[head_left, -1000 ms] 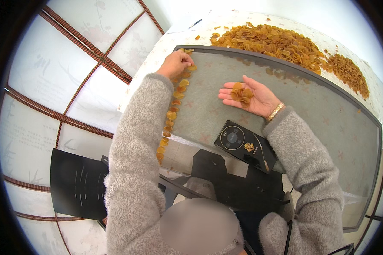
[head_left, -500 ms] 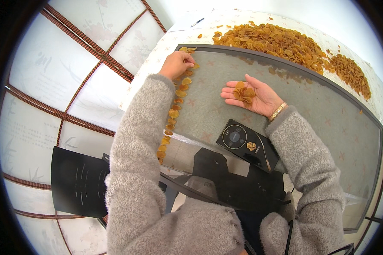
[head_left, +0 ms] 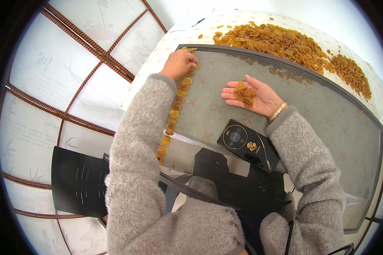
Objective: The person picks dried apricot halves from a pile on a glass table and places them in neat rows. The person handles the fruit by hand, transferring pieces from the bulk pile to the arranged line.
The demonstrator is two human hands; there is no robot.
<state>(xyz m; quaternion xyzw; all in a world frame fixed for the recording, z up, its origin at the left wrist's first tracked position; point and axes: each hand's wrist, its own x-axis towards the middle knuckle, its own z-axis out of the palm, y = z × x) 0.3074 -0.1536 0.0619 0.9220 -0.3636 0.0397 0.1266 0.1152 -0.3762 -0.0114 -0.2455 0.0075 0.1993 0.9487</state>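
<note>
My left hand (head_left: pixel 178 64) is closed in a pinch at the far left corner of a grey framed mesh screen (head_left: pixel 225 123). Its fingertips are on a thin amber dried slice (head_left: pixel 197 66) at the far end of a row of slices (head_left: pixel 174 114) along the screen's left side. Palm up over the screen's middle, my right hand (head_left: pixel 263 98) holds a small heap of dried slices (head_left: pixel 244 94), its fingers stretched out. A bracelet (head_left: pixel 278 111) circles that wrist. Below the palm lies a black phone (head_left: pixel 247 144) with a small gold cluster (head_left: pixel 252 146) on its back.
Beyond the screen's far edge, a large pile of dried slices (head_left: pixel 276 44) and a smaller pile of finer pieces (head_left: pixel 351 72) lie on the patterned tablecloth (head_left: pixel 157 57). A pen (head_left: pixel 198 22) rests at the far left. A black chair (head_left: pixel 78 182) stands at left.
My left hand has shifted very slightly right, with its fingertips still at the end slice. My right hand and its heap stay in place.
</note>
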